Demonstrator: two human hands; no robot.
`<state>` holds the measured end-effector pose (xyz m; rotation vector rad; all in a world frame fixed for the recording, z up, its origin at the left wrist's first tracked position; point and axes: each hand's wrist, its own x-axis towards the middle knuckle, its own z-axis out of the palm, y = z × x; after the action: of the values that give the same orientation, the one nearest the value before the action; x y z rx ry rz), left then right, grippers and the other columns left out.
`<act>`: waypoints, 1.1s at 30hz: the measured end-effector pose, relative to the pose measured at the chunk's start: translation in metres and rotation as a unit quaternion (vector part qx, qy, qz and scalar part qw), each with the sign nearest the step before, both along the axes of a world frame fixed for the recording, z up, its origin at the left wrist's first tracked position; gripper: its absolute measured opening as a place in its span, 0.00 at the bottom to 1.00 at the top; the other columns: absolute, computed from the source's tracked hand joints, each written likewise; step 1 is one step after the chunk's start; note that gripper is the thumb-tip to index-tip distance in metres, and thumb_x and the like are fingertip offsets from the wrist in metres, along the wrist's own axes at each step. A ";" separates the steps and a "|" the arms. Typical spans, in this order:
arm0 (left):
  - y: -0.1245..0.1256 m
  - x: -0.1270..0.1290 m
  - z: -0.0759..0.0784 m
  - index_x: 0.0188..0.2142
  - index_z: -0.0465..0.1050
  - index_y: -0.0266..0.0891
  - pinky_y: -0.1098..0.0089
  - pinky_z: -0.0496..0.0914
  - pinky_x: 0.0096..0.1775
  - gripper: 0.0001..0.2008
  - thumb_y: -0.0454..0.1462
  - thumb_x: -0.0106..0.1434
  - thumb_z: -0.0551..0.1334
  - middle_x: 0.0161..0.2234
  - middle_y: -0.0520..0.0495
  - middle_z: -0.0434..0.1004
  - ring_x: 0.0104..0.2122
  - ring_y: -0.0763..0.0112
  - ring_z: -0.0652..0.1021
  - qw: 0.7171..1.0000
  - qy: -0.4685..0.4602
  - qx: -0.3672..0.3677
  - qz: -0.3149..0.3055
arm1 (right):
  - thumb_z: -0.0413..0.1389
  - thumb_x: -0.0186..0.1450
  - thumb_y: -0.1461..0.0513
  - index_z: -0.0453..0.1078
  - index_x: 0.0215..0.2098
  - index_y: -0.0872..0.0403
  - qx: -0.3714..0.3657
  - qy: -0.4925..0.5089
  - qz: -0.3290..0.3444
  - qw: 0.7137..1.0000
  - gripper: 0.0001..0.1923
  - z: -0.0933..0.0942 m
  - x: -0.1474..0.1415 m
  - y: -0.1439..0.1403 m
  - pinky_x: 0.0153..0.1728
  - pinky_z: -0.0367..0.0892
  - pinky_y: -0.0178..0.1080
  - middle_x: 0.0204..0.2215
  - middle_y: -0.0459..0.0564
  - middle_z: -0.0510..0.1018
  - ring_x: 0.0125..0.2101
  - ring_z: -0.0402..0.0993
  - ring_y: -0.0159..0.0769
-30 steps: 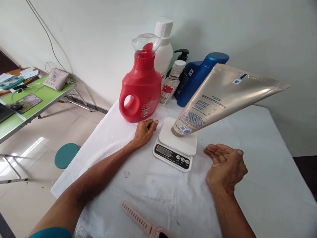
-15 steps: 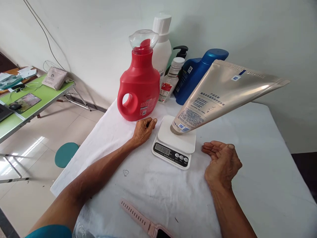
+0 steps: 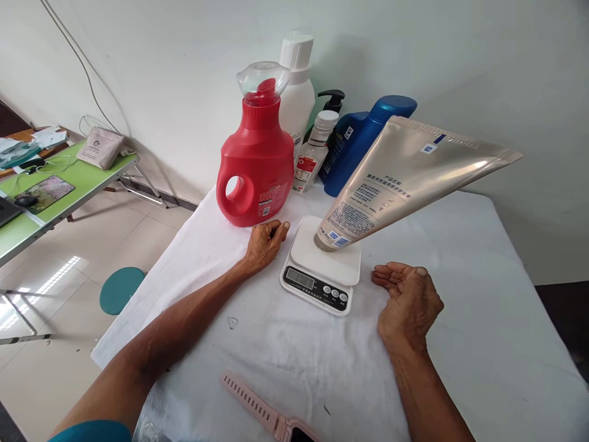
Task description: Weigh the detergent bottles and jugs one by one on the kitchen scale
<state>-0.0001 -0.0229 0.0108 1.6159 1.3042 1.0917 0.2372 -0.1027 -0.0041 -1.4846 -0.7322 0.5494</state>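
The gold tube (image 3: pixel 405 175) stands cap-down on the white kitchen scale (image 3: pixel 322 270) and nobody is holding it: it leans hard toward the right, its crimped tail hanging far out past the platform. Only the cap touches the platform, so the full weight goes into the reading, and the display at the front of the scale is lit, though the digits are too small to read.

Both hands are off. The left hand (image 3: pixel 264 242) lies on the white cloth of the bench (image 3: pixel 483 294) just left of the scale, knuckles up, its grip loosely curled with nothing in it. The right hand (image 3: pixel 409 298) rests just right of the scale, under the overhanging tube, fingers slack and spread toward the platform, pinching nothing. It looks placed to catch the tube should it tip, while keeping clear of the reading; that is my judgement.

Behind the scale, a red jug (image 3: pixel 255 162) with a clear cap stands upright just beyond the left hand. A tall white bottle (image 3: pixel 297 92), a small clear bottle (image 3: pixel 315 153), a black pump dispenser (image 3: pixel 334 98) and a tilted blue bottle (image 3: pixel 363 138) crowd against the wall. In front of the scale, at the bench's near edge, lies a pink watch strap (image 3: pixel 257 408). Well left of it stand a green table (image 3: pixel 59 190) and a teal stool (image 3: pixel 122 288).
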 end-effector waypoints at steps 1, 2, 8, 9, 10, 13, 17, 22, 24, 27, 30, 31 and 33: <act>0.000 0.000 0.000 0.22 0.59 0.40 0.69 0.56 0.30 0.25 0.52 0.71 0.53 0.21 0.55 0.56 0.24 0.76 0.60 1.000 0.000 -0.002 0.001 | 0.53 0.68 0.40 0.73 0.36 0.53 0.000 -0.001 0.000 1.000 0.25 0.000 0.000 0.000 0.38 0.74 0.47 0.29 0.48 0.79 0.30 0.77 0.41; 0.000 0.000 0.000 0.22 0.59 0.40 0.69 0.56 0.30 0.25 0.52 0.70 0.53 0.21 0.55 0.56 0.24 0.76 0.60 1.000 0.000 -0.003 0.001 | 0.53 0.68 0.40 0.73 0.36 0.53 0.000 -0.002 -0.001 1.000 0.25 -0.001 0.000 0.000 0.38 0.74 0.48 0.29 0.48 0.79 0.30 0.77 0.41; 0.000 0.000 0.000 0.22 0.59 0.40 0.69 0.56 0.30 0.24 0.52 0.71 0.53 0.21 0.55 0.57 0.24 0.76 0.61 1.000 -0.002 0.002 -0.001 | 0.53 0.68 0.42 0.72 0.36 0.53 0.000 -0.003 0.001 1.000 0.24 -0.001 0.000 0.000 0.38 0.74 0.46 0.29 0.48 0.78 0.30 0.77 0.40; 0.000 0.000 0.000 0.22 0.59 0.40 0.69 0.56 0.30 0.24 0.51 0.71 0.53 0.21 0.55 0.57 0.24 0.76 0.61 1.000 -0.002 0.003 -0.001 | 0.53 0.68 0.42 0.72 0.36 0.53 0.000 -0.003 0.001 1.000 0.24 0.000 0.000 0.000 0.38 0.74 0.46 0.29 0.48 0.78 0.30 0.77 0.40; 0.000 0.000 0.000 0.22 0.59 0.40 0.69 0.56 0.30 0.24 0.51 0.71 0.53 0.21 0.55 0.57 0.24 0.76 0.61 1.000 -0.001 0.004 0.000 | 0.54 0.68 0.42 0.72 0.36 0.53 0.000 -0.003 0.001 1.000 0.23 0.001 0.000 -0.001 0.38 0.74 0.46 0.29 0.48 0.78 0.30 0.77 0.40; 0.000 0.000 0.001 0.22 0.58 0.40 0.69 0.56 0.30 0.24 0.51 0.71 0.53 0.21 0.55 0.57 0.24 0.76 0.60 1.000 0.003 0.000 0.003 | 0.54 0.68 0.44 0.73 0.36 0.53 -0.002 0.000 0.002 1.000 0.22 0.002 -0.001 -0.001 0.39 0.74 0.46 0.29 0.47 0.78 0.30 0.77 0.39; 0.000 0.000 0.000 0.23 0.59 0.40 0.69 0.56 0.30 0.24 0.52 0.71 0.53 0.21 0.55 0.58 0.25 0.76 0.61 1.000 0.005 -0.004 0.003 | 0.55 0.66 0.43 0.73 0.36 0.53 -0.004 0.011 -0.002 1.000 0.22 0.003 -0.001 0.000 0.39 0.74 0.47 0.29 0.47 0.78 0.31 0.77 0.40; 0.000 -0.001 -0.002 0.23 0.60 0.39 0.69 0.57 0.31 0.24 0.50 0.72 0.54 0.21 0.54 0.60 0.24 0.76 0.61 1.000 -0.005 0.005 0.001 | 0.56 0.61 0.39 0.70 0.37 0.52 0.020 0.025 -0.023 0.999 0.25 0.020 0.001 0.000 0.37 0.73 0.46 0.32 0.48 0.78 0.36 0.79 0.42; 0.001 -0.001 -0.002 0.23 0.60 0.39 0.69 0.57 0.31 0.24 0.49 0.72 0.54 0.21 0.55 0.60 0.24 0.76 0.61 1.000 -0.010 0.008 -0.001 | 0.57 0.60 0.39 0.70 0.37 0.51 0.041 0.015 -0.025 0.999 0.26 0.036 0.003 0.000 0.40 0.73 0.49 0.34 0.49 0.78 0.38 0.80 0.44; 0.001 -0.002 -0.004 0.22 0.60 0.39 0.69 0.57 0.31 0.24 0.49 0.72 0.54 0.21 0.55 0.60 0.24 0.76 0.61 1.000 -0.010 0.014 -0.002 | 0.61 0.57 0.36 0.72 0.40 0.50 0.088 -0.026 0.008 0.996 0.29 0.067 0.005 0.002 0.46 0.73 0.57 0.37 0.52 0.80 0.43 0.81 0.50; 0.001 -0.002 -0.004 0.23 0.61 0.39 0.69 0.57 0.31 0.24 0.49 0.72 0.54 0.21 0.55 0.60 0.24 0.76 0.62 1.000 -0.008 0.014 -0.001 | 0.68 0.54 0.37 0.74 0.47 0.50 0.134 -0.092 0.080 0.983 0.33 0.098 0.003 0.010 0.54 0.70 0.65 0.45 0.55 0.81 0.51 0.80 0.55; 0.001 -0.002 -0.004 0.23 0.61 0.39 0.69 0.57 0.31 0.24 0.49 0.72 0.54 0.21 0.55 0.60 0.24 0.76 0.62 1.000 -0.008 0.010 -0.001 | 0.70 0.54 0.39 0.75 0.49 0.50 0.145 -0.110 0.104 0.978 0.34 0.106 0.000 0.014 0.56 0.68 0.66 0.48 0.55 0.81 0.54 0.79 0.55; 0.001 -0.002 -0.004 0.23 0.61 0.39 0.69 0.57 0.31 0.24 0.49 0.72 0.54 0.21 0.55 0.60 0.24 0.76 0.62 1.000 -0.007 0.003 0.001 | 0.72 0.55 0.44 0.75 0.51 0.51 0.162 -0.127 0.145 0.968 0.33 0.118 -0.009 0.022 0.60 0.66 0.65 0.51 0.56 0.81 0.56 0.78 0.54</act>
<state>-0.0017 -0.0217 0.0065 1.6089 1.2941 1.1085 0.2284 -0.0803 0.1135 -1.1587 -1.1953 0.4351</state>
